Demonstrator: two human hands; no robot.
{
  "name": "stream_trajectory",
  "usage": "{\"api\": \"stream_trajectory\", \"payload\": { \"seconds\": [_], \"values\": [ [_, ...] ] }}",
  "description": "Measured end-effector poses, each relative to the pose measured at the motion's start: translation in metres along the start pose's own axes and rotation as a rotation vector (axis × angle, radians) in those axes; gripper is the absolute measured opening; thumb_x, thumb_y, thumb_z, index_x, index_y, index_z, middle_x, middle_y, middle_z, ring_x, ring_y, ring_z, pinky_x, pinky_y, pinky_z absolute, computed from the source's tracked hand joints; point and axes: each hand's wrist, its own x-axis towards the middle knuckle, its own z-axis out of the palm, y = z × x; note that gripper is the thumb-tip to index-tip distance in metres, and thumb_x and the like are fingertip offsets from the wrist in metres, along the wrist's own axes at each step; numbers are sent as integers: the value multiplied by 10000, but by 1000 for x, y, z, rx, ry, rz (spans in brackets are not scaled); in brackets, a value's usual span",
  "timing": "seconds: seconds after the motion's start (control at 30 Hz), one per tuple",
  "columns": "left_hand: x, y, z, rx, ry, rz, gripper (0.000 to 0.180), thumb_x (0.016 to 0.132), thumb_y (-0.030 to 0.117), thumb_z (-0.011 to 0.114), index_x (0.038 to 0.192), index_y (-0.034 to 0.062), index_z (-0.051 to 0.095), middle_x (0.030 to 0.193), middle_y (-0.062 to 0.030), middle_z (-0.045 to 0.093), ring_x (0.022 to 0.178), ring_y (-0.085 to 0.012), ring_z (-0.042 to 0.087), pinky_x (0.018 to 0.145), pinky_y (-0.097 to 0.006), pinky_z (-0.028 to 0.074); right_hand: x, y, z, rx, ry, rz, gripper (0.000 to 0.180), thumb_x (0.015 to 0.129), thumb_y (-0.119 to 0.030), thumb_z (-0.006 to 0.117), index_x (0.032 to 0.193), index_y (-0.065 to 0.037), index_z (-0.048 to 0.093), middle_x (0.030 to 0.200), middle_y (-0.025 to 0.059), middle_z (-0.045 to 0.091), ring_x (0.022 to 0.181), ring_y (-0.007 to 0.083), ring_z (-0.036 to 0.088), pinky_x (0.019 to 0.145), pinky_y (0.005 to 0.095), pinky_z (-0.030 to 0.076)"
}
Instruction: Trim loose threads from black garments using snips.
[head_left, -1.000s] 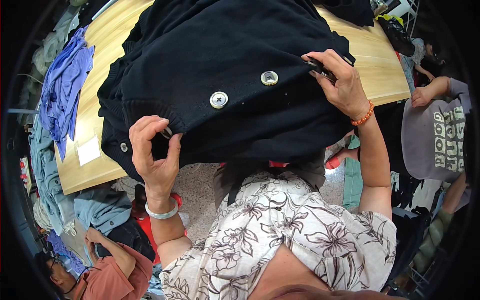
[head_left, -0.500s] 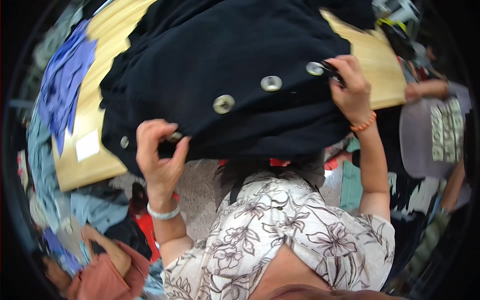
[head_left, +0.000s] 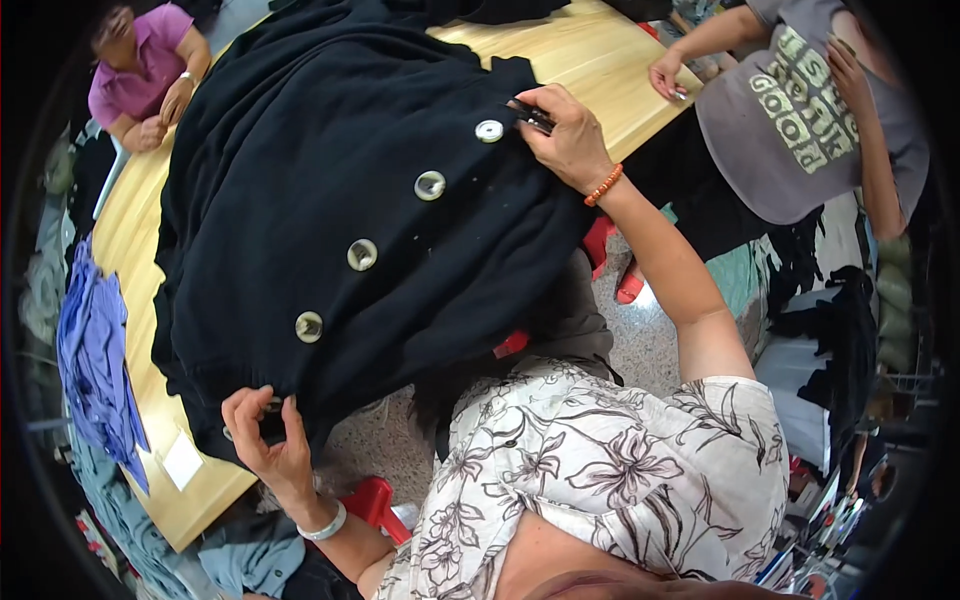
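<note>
A black knit garment (head_left: 300, 190) is spread over the table and hangs past its near edge. Large pale round buttons run in a slanting row along its front, one of them a button (head_left: 361, 255) midway between my hands. My left hand (head_left: 268, 445) is closed at the lower left end of the row, thumb and fingers pinching the cloth around a button that they partly cover. At the upper right end my right hand (head_left: 568, 138) is closed on a small black tool (head_left: 533, 116), beside the last button. Fingers hide most of that tool.
The pale wooden table (head_left: 560, 45) carries a white paper square (head_left: 182, 461) at its near left. Purple cloth (head_left: 95, 360) drapes over the left edge. One person in pink (head_left: 150, 70) sits far left; another in a grey printed top (head_left: 760, 120) is at right. A red stool (head_left: 372, 505) stands below.
The whole view has turned, so the button row slants more steeply and both neighbouring people show more. My left hand appears lower, my right further left; both keep their grips.
</note>
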Motion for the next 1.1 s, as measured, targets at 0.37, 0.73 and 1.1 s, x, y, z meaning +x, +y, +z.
{"api": "stream_trajectory", "payload": {
  "seconds": [0.37,0.73,1.1],
  "values": [
    [5,1,-5,43,-132,-219,301,812,-73,717,876,44,447,818,-28,390,740,-147,400,684,-264,373,-7,61,6,370,-29,394,299,970,-281,670,922,11,712,677,76,639,642,116,579,632,271,469],
    [0,-3,-11,120,-117,-353,291,831,-6,750,940,62,488,826,-23,427,717,-141,424,672,-243,385,22,42,40,586,-321,456,339,767,-350,848,833,-31,753,749,60,719,733,119,654,736,287,516],
    [10,2,-5,227,-148,-351,223,894,10,708,1060,9,560,963,-62,536,849,-183,513,785,-294,444,-42,88,-46,633,13,684,378,973,-337,696,1088,22,712,850,1,691,758,50,598,675,205,471]
  ]
}}
